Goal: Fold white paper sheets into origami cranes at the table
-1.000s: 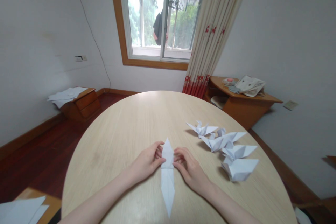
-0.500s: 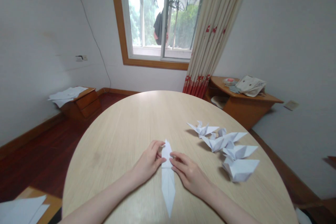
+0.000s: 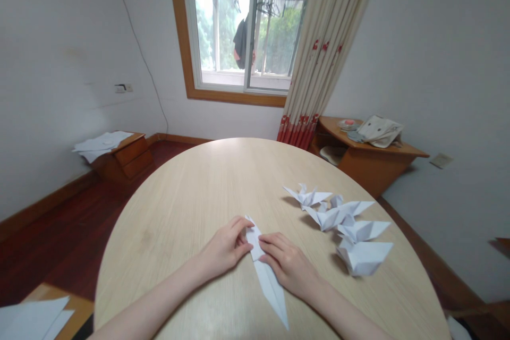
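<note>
A long, narrow folded white paper (image 3: 269, 281) lies on the round light wooden table (image 3: 191, 207) in front of me, its near tip pointing to the lower right. My left hand (image 3: 225, 247) pinches the paper's far end from the left, fingers curled on it. My right hand (image 3: 287, 263) presses on the paper's middle from the right, fingers closed against it. The two hands almost touch over the fold.
Several finished white paper cranes (image 3: 338, 215) sit on the table to the right of my hands. A low wooden cabinet (image 3: 123, 154) with white sheets stands at left, a corner desk (image 3: 370, 156) with a bag at right. More white sheets (image 3: 32, 316) lie at lower left.
The folded paper has swung: its near tip moved to the right and it now lies diagonal. My right hand slid inward onto the paper's middle; the left hand kept its pinch.
</note>
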{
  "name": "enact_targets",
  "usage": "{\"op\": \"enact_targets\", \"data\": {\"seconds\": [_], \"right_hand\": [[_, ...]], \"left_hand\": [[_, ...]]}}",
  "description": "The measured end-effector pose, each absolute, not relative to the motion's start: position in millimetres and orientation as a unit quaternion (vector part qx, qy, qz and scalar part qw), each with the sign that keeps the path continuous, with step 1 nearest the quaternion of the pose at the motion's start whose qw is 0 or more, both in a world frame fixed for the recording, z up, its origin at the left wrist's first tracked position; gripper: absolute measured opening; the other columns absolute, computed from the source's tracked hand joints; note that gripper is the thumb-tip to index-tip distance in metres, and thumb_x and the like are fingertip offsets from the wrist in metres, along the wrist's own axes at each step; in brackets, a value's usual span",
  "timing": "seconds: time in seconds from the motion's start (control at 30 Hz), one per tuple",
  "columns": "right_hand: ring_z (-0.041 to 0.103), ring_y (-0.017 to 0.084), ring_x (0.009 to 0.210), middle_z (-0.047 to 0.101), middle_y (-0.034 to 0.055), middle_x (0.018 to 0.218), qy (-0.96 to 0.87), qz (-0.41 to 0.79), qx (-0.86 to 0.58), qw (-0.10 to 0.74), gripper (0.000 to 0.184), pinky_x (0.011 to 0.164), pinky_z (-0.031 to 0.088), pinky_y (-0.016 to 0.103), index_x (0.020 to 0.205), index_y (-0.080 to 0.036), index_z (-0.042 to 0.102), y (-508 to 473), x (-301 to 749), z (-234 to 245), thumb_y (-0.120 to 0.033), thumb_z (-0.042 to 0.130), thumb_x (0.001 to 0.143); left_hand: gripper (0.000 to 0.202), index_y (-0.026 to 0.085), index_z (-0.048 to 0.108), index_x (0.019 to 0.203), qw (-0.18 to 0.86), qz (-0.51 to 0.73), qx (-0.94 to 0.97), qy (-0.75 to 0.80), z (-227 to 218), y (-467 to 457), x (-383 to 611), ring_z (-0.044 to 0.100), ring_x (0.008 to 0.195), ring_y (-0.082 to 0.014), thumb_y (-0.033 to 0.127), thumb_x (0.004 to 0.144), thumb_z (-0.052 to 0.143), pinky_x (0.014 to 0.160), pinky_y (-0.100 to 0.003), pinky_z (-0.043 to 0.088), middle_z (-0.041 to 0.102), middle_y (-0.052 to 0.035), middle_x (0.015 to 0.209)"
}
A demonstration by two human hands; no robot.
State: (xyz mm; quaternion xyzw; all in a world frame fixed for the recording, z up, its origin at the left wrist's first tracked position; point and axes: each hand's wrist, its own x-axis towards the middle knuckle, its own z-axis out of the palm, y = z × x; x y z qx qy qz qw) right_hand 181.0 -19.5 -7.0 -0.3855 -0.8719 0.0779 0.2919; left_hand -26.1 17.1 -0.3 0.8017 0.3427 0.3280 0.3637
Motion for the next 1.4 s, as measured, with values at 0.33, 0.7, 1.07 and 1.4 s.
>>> {"op": "enact_targets", "data": {"seconds": [0.33, 0.7, 1.07, 1.4], "right_hand": [[0.062, 0.022, 0.1, 0.067, 0.0101, 0.104, -0.864, 0.123, -0.382, 0.304, 0.018, 0.085, 0.054, 0.037, 0.099, -0.017, 0.065, -15.4, 183.7, -7.4, -0.014, 0.048, 0.094], [0.064, 0.023, 0.1, 0.069, 0.0112, 0.109, -0.861, 0.109, -0.385, 0.314, 0.026, 0.085, 0.055, 0.039, 0.105, -0.018, 0.068, -14.4, 185.8, -13.9, -0.012, 0.046, 0.093], [0.062, 0.024, 0.104, 0.067, 0.0139, 0.113, -0.867, 0.115, -0.388, 0.291, 0.026, 0.089, 0.054, 0.04, 0.106, -0.014, 0.066, -15.9, 187.1, -10.9, -0.013, 0.044, 0.094], [0.06, 0.023, 0.098, 0.06, 0.0136, 0.106, -0.846, 0.144, -0.412, 0.308, 0.022, 0.086, 0.053, 0.038, 0.097, -0.015, 0.064, -21.2, 180.7, -4.1, -0.014, 0.042, 0.093]], "left_hand": [[0.04, 0.021, 0.053, 0.112, 0.35, 0.307, 0.82, 0.334, -0.9, 13.9, -23.2, 0.057, 0.09, -0.0155, 0.006, 0.078, 0.067, 0.082, -0.029, 0.049, 0.053, -0.0031, 0.109], [0.038, 0.019, 0.059, 0.103, 0.265, 0.341, 0.829, 0.354, -10.4, 15.3, -21.7, 0.054, 0.11, -0.0249, 0.01, 0.071, 0.077, 0.096, -0.041, 0.046, 0.054, -0.0085, 0.114], [0.029, 0.018, 0.06, 0.105, 0.219, 0.236, 0.894, 0.311, -0.1, 24.4, -33.2, 0.06, 0.109, -0.0229, 0.032, 0.082, 0.071, 0.094, -0.037, 0.048, 0.064, -0.0089, 0.116], [0.031, 0.017, 0.062, 0.091, 0.125, 0.243, 0.913, 0.304, -8.4, 31.4, -27.2, 0.061, 0.087, -0.0214, 0.047, 0.084, 0.062, 0.074, -0.031, 0.049, 0.066, -0.0059, 0.093]]}}
